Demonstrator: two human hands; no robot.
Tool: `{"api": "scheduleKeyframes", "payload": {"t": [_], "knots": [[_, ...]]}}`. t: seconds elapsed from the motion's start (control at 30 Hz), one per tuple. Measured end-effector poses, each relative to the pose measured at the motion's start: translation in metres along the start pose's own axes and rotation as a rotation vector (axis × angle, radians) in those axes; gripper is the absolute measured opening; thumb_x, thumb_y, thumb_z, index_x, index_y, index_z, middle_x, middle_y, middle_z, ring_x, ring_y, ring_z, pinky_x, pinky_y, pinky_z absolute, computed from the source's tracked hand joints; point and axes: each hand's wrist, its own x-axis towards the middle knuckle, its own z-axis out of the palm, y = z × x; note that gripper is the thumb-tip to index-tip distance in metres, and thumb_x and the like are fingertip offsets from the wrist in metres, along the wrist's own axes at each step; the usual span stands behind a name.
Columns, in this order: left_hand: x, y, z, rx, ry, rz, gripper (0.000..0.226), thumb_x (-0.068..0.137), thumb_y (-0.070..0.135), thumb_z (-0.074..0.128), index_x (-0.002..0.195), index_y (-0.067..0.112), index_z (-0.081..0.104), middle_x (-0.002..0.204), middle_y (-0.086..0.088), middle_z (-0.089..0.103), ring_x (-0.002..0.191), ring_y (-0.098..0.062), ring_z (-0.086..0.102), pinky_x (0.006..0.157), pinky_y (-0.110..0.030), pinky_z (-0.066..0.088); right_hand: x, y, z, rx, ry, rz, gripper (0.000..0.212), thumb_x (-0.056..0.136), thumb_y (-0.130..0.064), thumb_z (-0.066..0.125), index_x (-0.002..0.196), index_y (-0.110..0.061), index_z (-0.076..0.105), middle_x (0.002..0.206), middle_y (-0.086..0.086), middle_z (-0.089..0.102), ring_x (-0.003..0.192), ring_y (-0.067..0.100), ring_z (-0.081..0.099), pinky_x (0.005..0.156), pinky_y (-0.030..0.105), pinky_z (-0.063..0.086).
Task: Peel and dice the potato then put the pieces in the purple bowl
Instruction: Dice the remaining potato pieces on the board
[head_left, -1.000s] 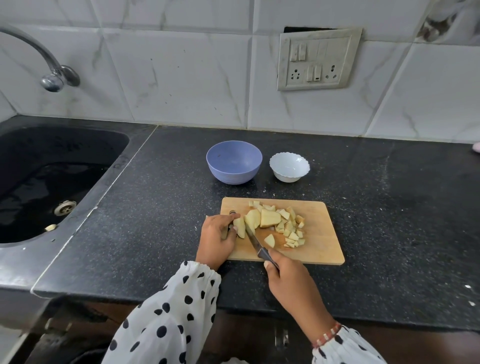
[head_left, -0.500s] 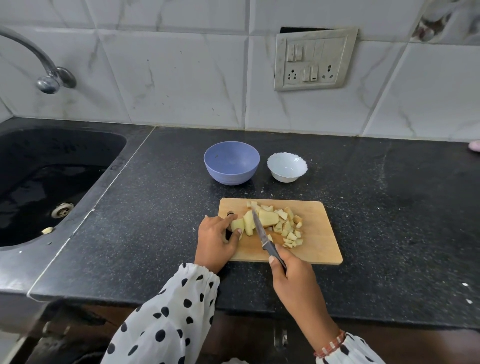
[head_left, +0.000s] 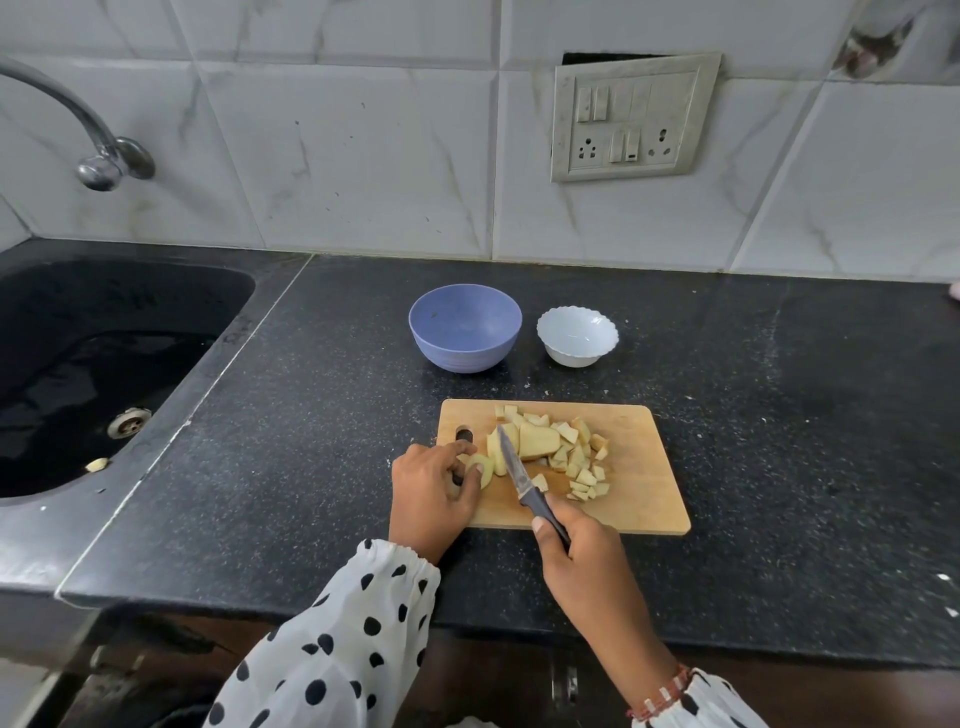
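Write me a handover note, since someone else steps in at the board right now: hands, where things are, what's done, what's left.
Left hand pinches a potato slice at the cutting board's left end.
Right hand grips the knife, blade over the larger potato chunks.
Diced pieces lie mid-board.
Purple bowl stands behind the board, with no potato in it.
Done: peeling, much of the dicing.
Left: dice the remaining chunks and slice, move everything into the purple bowl.

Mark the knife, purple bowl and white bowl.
knife (head_left: 511, 462), head view, middle of the blade.
purple bowl (head_left: 462, 353), head view, front outer wall.
white bowl (head_left: 574, 356), head view, front outer wall.
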Motion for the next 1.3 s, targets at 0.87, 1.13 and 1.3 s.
{"api": "scheduleKeyframes", "payload": {"t": [0.87, 1.13, 1.3], "knots": [[-0.002, -0.024, 0.000, 0.098, -0.148, 0.197, 0.056, 0.077, 0.051, 0.053, 0.116, 0.012, 0.063, 0.079, 0.002, 0.057, 0.077, -0.010, 0.039, 0.074, -0.026, 0.031, 0.011, -0.004, 0.014, -0.092, -0.089, 0.017, 0.043, 0.098, -0.029, 0.042, 0.140, -0.017, 0.042, 0.125, -0.001, 0.059, 0.109, 0.013, 0.055, 0.082, 0.017, 0.043], [-0.001, -0.028, 0.001, 0.042, -0.121, 0.158, 0.054, 0.075, 0.053, 0.055, 0.107, 0.011, 0.068, 0.078, 0.003, 0.063, 0.075, -0.012, 0.048, 0.074, -0.026, 0.035, 0.002, -0.014, 0.024, -0.340, -0.081, -0.037, 0.045, 0.100, -0.031, 0.034, 0.144, -0.021, 0.031, 0.113, -0.002, 0.062, 0.101, 0.012, 0.059, 0.077, 0.024, 0.048], [0.003, -0.032, 0.003, 0.015, -0.107, 0.169, 0.054, 0.074, 0.057, 0.055, 0.100, 0.012, 0.071, 0.073, 0.004, 0.065, 0.068, -0.019, 0.056, 0.069, -0.040, 0.047, 0.008, -0.023, 0.025, -0.380, -0.088, -0.037, 0.041, 0.100, -0.028, 0.034, 0.140, -0.019, 0.036, 0.113, -0.001, 0.062, 0.101, 0.014, 0.059, 0.075, 0.025, 0.047]]}}
